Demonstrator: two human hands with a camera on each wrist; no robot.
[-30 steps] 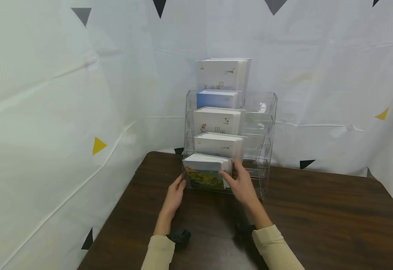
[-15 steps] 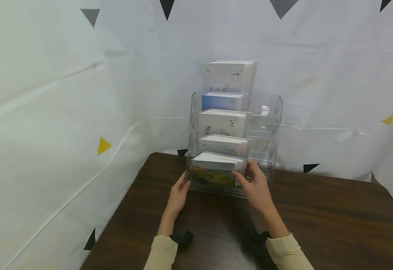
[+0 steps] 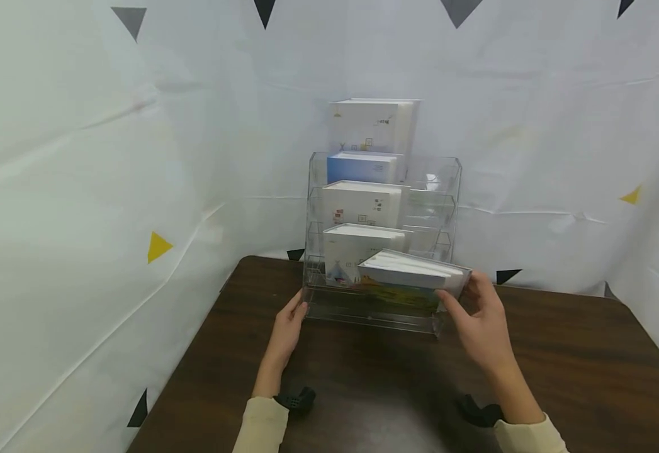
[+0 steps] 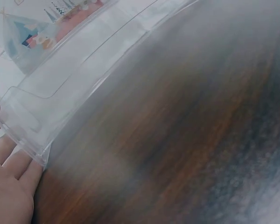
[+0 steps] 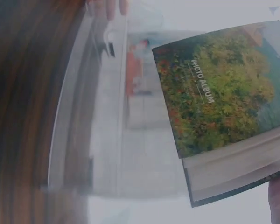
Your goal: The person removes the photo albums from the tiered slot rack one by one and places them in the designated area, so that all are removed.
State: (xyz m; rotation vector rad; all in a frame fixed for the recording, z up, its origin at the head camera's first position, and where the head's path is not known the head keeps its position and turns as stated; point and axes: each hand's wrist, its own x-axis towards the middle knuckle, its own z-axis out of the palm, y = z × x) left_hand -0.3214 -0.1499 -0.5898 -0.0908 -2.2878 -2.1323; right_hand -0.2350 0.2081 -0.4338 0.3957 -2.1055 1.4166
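Note:
My right hand (image 3: pixel 484 324) pinches the right end of a thick photo album (image 3: pixel 399 283), thumb in front and fingers behind. Its cover is a green and yellow landscape; "PHOTO ALBUM" reads on the cover (image 5: pixel 210 88) in the right wrist view. The album tilts, its right end nearer me, in front of the clear tiered rack (image 3: pixel 371 321). My left hand (image 3: pixel 286 330) holds the rack's lower left corner, and in the left wrist view its fingers (image 4: pixel 18 163) lie along the clear side wall. The rack's lowest front pocket shows no album in it.
Higher tiers hold a white album with a tent picture (image 3: pixel 340 255), another white album (image 3: pixel 357 204), a blue one (image 3: pixel 360 168) and a tall white one (image 3: pixel 366 123). The dark wooden table (image 3: pixel 561 365) extends right, with a white patterned sheet (image 3: pixel 533 126) behind.
My right hand has drawn the landscape album out of the lowest pocket, to the right and toward me. The tent-picture album behind is now uncovered. My left hand stays on the rack's corner.

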